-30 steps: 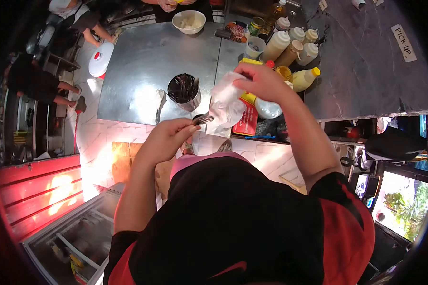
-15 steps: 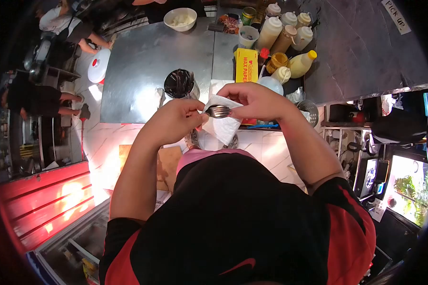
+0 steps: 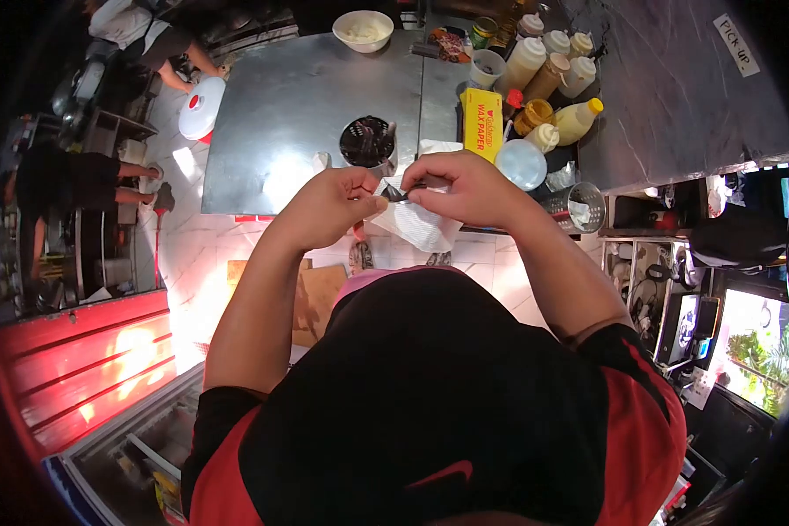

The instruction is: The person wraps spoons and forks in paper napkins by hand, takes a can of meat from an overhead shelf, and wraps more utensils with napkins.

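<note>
A white textured paper napkin (image 3: 425, 230) hangs between my two hands, just off the front edge of the steel table. On it lies a spoon and fork pair (image 3: 395, 194), now showing mostly dark and partly covered by fingers. My right hand (image 3: 465, 188) is closed, thumb and fingers pinching the cutlery and the napkin beneath. My left hand (image 3: 340, 206) is closed in a pinch at the napkin's left edge, close to the cutlery. Right behind the hands stands a round metal holder (image 3: 389, 162) with dark-looking cutlery inside.
The steel table (image 3: 298, 96) carries a white bowl (image 3: 363, 32), a yellow wax paper box (image 3: 482, 123), several squeeze bottles (image 3: 524, 66) and a clear round lid (image 3: 521, 165). A perforated metal holder (image 3: 585, 209) sits right. Two people are at the left, near a white cooler (image 3: 202, 107).
The spoon and fork have turned between my fingers, so the bright tines no longer show. The napkin sits lower and rightward. The view has shifted, moving the table items right.
</note>
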{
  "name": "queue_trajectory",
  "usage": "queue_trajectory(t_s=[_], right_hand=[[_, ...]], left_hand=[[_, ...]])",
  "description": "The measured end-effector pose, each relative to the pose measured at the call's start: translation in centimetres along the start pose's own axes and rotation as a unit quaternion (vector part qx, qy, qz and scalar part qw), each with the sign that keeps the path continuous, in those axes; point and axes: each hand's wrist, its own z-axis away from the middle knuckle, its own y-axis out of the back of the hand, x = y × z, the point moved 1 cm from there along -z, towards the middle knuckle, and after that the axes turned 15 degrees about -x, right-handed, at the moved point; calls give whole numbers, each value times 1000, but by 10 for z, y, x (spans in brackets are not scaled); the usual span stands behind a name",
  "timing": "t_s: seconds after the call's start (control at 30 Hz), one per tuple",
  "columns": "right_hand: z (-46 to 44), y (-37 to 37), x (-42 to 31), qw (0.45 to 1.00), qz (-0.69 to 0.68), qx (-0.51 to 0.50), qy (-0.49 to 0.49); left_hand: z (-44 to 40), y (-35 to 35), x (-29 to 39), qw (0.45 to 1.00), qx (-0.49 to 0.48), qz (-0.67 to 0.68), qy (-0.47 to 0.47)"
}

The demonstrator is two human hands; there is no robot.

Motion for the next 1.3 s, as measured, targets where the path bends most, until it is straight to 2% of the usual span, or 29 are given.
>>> queue_trajectory(t_s=[0.2, 0.3, 0.4, 0.43, 0.57, 0.63, 0.73, 0.83, 1.03, 1.13, 1.23, 1.3], right_hand=[[-37, -19, -28, 995, 96, -23, 8], [-55, -28, -37, 995, 82, -38, 30], [-71, -34, -47, 992, 76, -56, 81], [-75, -36, -51, 990, 78, -63, 100], [-86, -40, -77, 984, 119, -95, 94], [-88, -42, -85, 980, 143, -98, 94], [-91, -44, -83, 970, 194, -85, 122], [-84, -48, -90, 982, 172, -62, 48], [-73, -47, -91, 980, 193, -44, 24], [-70, -44, -87, 985, 168, -32, 34], [-66, -38, -81, 989, 148, -3, 21], [-67, -37, -64, 999, 29, -7, -15]], left_hand=[[28, 33, -26, 999, -28, -10, -14], [34, 55, -48, 989, -125, 46, -58], [40, 75, -64, 952, -182, 242, -35], [26, 85, -81, 922, -258, 284, -44], [26, 94, -83, 875, -340, 343, -41], [25, 100, -87, 881, -346, 323, -12], [23, 99, -88, 884, -342, 319, -24], [18, 95, -92, 874, -346, 337, -56], [11, 81, -92, 874, -344, 339, -62], [4, 78, -94, 845, -377, 371, -73], [5, 79, -86, 847, -372, 366, -95], [13, 77, -71, 884, -325, 319, -107]])
